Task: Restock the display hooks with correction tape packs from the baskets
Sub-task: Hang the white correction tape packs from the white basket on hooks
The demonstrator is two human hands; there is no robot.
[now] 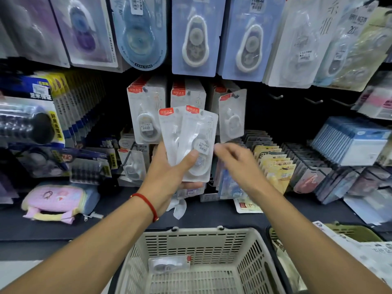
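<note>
My left hand [169,175] grips a small fan of white correction tape packs [191,134] with red tabs, thumb pressed on the front one. My right hand [237,162] is blurred just right of them, fingers loosely extended and holding nothing. Behind hang matching packs on display hooks: a full stack [146,115], a second stack [187,94], and a single tilted pack [232,115]. Bare hooks [275,96] stick out further right. One pack [169,265] lies in the beige basket [244,251] below.
A second, dark-rimmed basket [352,232] holds printed packs at lower right. Larger blue and lilac tape packs [197,37] hang above. A pink pouch [57,200] lies on the dark shelf at left. Wire racks of cards [275,164] stand right of my hands.
</note>
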